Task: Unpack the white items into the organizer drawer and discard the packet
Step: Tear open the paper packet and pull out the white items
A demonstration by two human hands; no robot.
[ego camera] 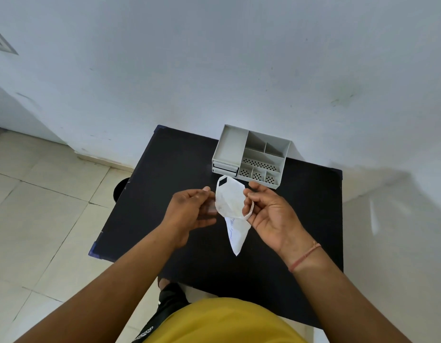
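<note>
A white paper packet (229, 204) is held up above the black table (165, 184), its pointed end hanging down toward me. My left hand (192, 210) pinches its left edge. My right hand (269, 211) grips its right edge, a rolled rim of the packet curling over my fingers. The grey desk organizer (251, 155) stands at the table's far edge just beyond the packet, its two small drawers (225, 168) shut at its lower left. Whatever the packet contains is hidden inside it.
The organizer's top has several open compartments, some with perforated floors. The table stands against a pale wall. Tiled floor lies to the left, with a dark round object (120, 189) by the table's left side.
</note>
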